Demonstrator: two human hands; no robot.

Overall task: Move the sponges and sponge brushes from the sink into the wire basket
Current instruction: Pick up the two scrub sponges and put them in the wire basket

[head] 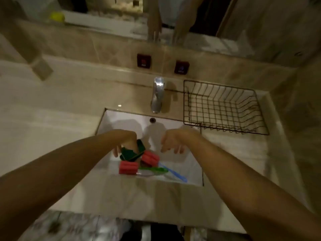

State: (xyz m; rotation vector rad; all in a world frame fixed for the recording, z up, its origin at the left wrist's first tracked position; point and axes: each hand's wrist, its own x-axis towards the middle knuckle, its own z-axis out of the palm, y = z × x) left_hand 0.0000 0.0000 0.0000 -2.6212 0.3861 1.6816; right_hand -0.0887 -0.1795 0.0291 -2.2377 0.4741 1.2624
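Two bare hands are reaching down into a white sink (111, 119) over a small heap of sponges and sponge brushes.

The left hand (124, 145) is closing on dark green sponges (132, 153); the right hand (172, 145) is hovering just beside, fingers loosely curled and holding nothing. Two red sponge heads (128, 168) are lying below the left hand, their blue and green handles pointing right. The wire basket (224, 108) is sitting on the tabletop beyond the right hand, seemingly unfilled.
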